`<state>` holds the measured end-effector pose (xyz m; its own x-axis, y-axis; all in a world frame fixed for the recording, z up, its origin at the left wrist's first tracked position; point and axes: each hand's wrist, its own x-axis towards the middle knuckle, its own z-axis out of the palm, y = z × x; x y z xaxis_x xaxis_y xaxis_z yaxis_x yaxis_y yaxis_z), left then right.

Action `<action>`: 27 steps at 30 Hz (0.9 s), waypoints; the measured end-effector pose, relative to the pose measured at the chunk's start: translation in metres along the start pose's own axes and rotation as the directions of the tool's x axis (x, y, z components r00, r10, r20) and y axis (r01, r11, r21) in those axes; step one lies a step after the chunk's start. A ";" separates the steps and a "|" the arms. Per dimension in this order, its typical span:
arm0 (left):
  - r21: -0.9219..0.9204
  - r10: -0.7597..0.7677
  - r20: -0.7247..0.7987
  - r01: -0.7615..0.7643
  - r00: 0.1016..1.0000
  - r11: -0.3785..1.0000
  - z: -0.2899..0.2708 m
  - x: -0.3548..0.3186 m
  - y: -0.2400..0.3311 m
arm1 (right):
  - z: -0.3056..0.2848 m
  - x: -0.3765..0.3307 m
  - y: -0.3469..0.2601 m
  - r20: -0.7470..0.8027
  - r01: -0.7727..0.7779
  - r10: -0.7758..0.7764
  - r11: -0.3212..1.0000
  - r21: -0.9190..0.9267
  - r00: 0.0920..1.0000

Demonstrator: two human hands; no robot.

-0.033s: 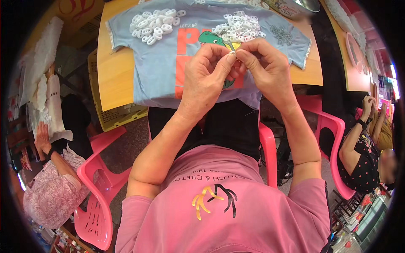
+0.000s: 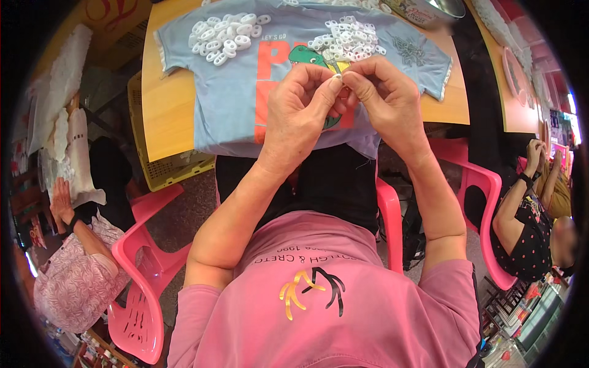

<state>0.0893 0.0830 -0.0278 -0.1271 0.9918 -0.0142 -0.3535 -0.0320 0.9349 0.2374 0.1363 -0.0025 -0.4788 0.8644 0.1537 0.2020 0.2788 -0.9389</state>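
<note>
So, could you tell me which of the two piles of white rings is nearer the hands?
The pile on the right, just above the fingertips; the left pile lies farther off.

Two ring piles lie on shirt, on table.

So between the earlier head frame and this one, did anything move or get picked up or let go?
Nothing visibly changed. The left hand and right hand meet fingertip to fingertip over the light blue shirt, pinching something too small to make out. The two heaps of small white rings lie on the shirt as before, on the wooden table.
</note>
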 end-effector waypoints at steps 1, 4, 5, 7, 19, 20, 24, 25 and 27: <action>-0.014 -0.004 -0.009 0.004 1.000 1.000 0.001 0.000 -0.001 | 0.002 -0.001 0.000 -0.025 -0.037 0.038 0.997 0.064 0.999; -0.033 -0.017 -0.004 0.017 1.000 0.999 0.000 0.001 0.002 | -0.004 0.002 -0.003 0.012 -0.114 0.114 0.981 0.157 0.993; -0.037 -0.028 0.008 0.029 1.000 0.999 0.000 0.001 0.004 | -0.007 0.003 -0.005 0.013 -0.112 0.112 0.981 0.156 0.994; -0.029 -0.032 0.017 0.033 0.999 0.999 -0.002 0.000 0.004 | -0.015 0.005 -0.009 0.080 0.004 0.002 0.997 -0.074 0.997; -0.048 -0.067 0.057 0.070 0.996 0.996 -0.003 -0.002 0.005 | -0.029 0.020 -0.007 0.402 0.515 -0.354 0.743 -0.427 0.844; -0.056 -0.076 0.058 0.079 0.995 0.995 -0.003 -0.002 0.005 | -0.028 0.019 -0.005 0.405 0.523 -0.362 0.742 -0.419 0.839; -0.044 -0.041 0.055 0.044 0.998 0.998 -0.002 -0.002 0.001 | -0.022 0.013 0.007 0.323 0.438 -0.329 0.822 -0.365 0.887; -0.007 -0.047 0.047 0.047 0.998 0.999 -0.002 -0.002 0.002 | -0.020 0.012 0.008 0.288 0.415 -0.326 0.843 -0.343 0.900; -0.007 -0.036 0.038 0.036 0.999 0.999 -0.002 -0.002 0.002 | -0.015 0.011 0.009 0.268 0.396 -0.320 0.864 -0.312 0.909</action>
<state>0.0871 0.0807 -0.0269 -0.0789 0.9963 -0.0340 -0.3644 0.0030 0.9313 0.2468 0.1550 -0.0049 -0.7284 0.5842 0.3580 0.2512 0.7138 -0.6537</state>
